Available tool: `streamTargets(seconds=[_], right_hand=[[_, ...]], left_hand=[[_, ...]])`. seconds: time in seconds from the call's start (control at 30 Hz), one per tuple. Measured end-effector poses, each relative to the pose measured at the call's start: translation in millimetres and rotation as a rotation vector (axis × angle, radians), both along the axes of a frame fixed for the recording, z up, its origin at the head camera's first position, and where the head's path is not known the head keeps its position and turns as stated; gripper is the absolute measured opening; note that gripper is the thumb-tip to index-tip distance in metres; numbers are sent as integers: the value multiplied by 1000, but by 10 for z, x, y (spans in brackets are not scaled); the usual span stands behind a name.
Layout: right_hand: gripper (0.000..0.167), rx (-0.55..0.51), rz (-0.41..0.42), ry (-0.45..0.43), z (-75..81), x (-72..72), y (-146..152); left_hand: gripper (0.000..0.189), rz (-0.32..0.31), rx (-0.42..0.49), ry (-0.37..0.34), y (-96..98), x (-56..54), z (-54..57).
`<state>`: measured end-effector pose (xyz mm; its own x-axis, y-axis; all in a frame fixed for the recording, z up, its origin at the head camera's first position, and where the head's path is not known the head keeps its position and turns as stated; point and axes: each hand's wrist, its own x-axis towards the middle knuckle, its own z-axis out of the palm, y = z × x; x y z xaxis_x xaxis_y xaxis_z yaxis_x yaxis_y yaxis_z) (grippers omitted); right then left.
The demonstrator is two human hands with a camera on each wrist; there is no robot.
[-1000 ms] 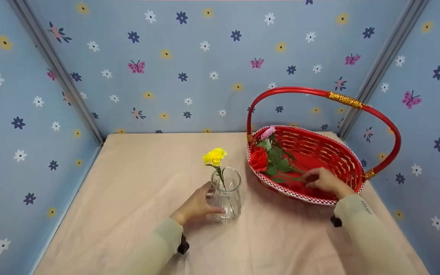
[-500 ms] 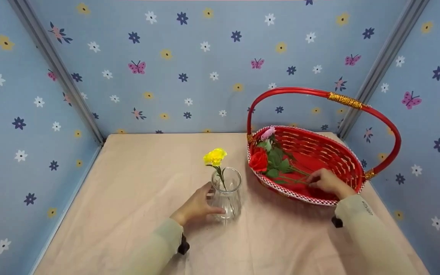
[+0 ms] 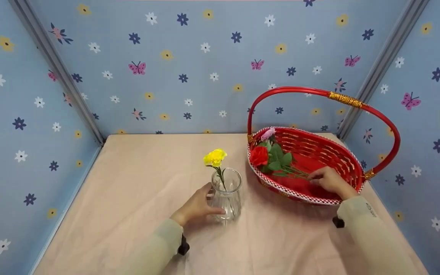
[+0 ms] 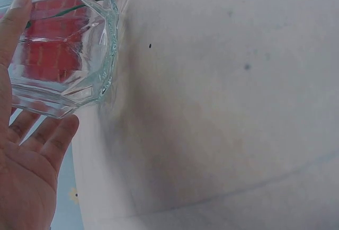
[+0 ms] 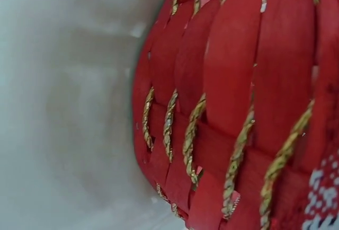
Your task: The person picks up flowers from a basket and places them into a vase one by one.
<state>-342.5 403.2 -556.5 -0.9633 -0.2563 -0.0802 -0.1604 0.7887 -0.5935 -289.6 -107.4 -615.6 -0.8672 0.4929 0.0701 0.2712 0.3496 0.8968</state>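
My left hand [image 3: 194,206] grips a clear glass vase [image 3: 233,200] from its left side, thumb in front and fingers behind. One yellow carnation [image 3: 215,157] stands in the vase, leaning left over the rim. In the left wrist view the thumb lies along the faceted glass. My right hand [image 3: 331,181] reaches inside the red woven basket [image 3: 298,195], pinching the lower end of the stem of a red rose [image 3: 259,156]. The rose head rests by the basket's left rim. A pink flower [image 3: 268,133] lies behind it.
The basket's tall red handle [image 3: 386,118] arches above the right forearm. Only the basket's outer wall [image 5: 228,55] shows in the right wrist view. A pale cloth [image 3: 143,172] covers the table, and patterned blue panels [image 3: 189,76] enclose the back and sides.
The right hand has shifted slightly right inside the basket, and the rose's head, leaves and stem have turned and moved a little. The left hand and vase have stayed put.
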Motion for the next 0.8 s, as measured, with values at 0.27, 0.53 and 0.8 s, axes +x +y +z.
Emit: streamTargets(seconds=[0.27, 0.53, 0.8], right_hand=[[21, -21, -18, 30, 100, -5, -31], [18, -49, -12, 71, 203, -20, -120], [17, -88, -31, 63, 341, 0, -246]], left_hand=[[102, 18, -24, -8, 5, 9, 2], [100, 20, -16, -13, 0, 10, 10], [98, 15, -15, -10, -5, -4, -16]])
